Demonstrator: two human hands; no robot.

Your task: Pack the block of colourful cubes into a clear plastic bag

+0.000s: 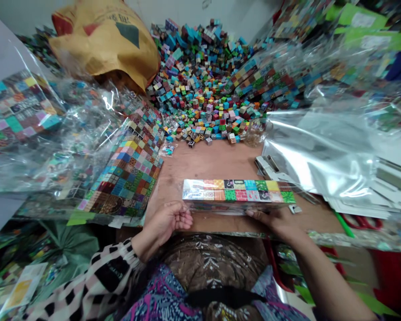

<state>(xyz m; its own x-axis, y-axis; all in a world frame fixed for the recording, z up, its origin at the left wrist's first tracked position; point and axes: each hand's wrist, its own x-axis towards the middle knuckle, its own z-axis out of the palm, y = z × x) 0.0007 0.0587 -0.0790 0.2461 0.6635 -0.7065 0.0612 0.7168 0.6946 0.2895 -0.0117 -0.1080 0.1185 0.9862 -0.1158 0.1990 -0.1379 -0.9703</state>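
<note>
The box (239, 191) was held by the right grip (280, 223) at the middle of the frame, right of its own midpoint; the thumb was laid against the near lower edge, and the other fingers were hidden by the box. The left grip (169, 220) was set just beside the box's near left corner with its fingers loosely curled; whether the clear film there was pinched or merely brushed cannot be told. The box was wrapped in film, printed with two rows of coloured squares along its upper face, and placed lengthwise across the frame over the desk (200, 160).

Just beyond its right half, a metal tool (270, 168) was partly covered by the box. Farther right, clear bags (321, 151) were spread over white sheets, and red-handled scissors (361, 221) were laid near the desk's front edge, with a green strip (345, 225) beside them. At the left of the frame, a patterned pack (128, 174) was propped at a slant, with crumpled film (87, 116) behind it. A heap of small coloured cubes (203, 98) was piled in the upper middle, and a tan sack (103, 44) was slumped against it in the upper left.
</note>
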